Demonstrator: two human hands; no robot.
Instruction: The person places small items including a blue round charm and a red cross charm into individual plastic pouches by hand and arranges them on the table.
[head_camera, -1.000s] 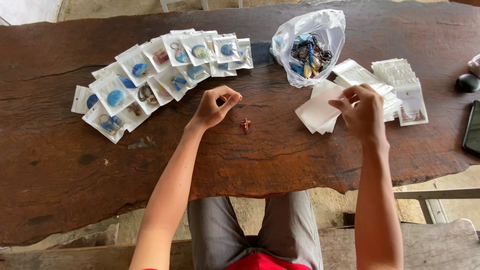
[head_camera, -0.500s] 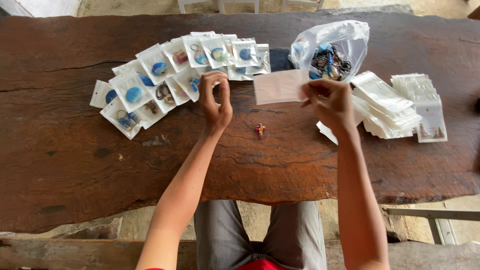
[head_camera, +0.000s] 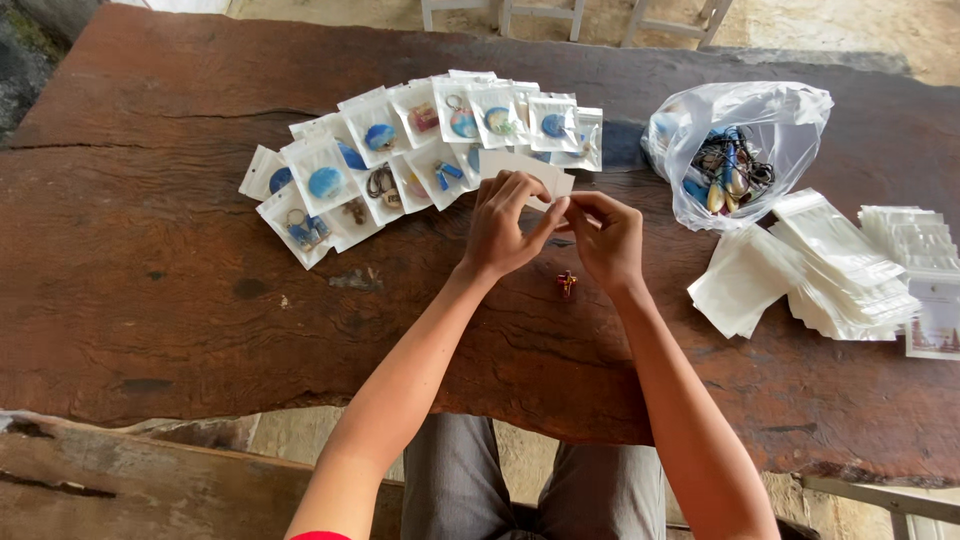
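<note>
1. The table (head_camera: 180, 300) is dark, rough, cracked wood with a matt finish.
2. The small pouch (head_camera: 530, 170) pinched by both hands looks like thin, smooth plastic, white and faintly glossy.
3. The filled pouches (head_camera: 400, 150) at far left are clear, shiny plastic.
4. The bag (head_camera: 760, 130) at far right is thin, crinkled, translucent plastic.
5. The empty pouches (head_camera: 810, 270) stacked at right are smooth, glossy plastic.

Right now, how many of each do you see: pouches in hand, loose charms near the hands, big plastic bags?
Pouch, held by left hand and right hand: 1
Loose charm: 1
Plastic bag: 1
Total: 3
</note>
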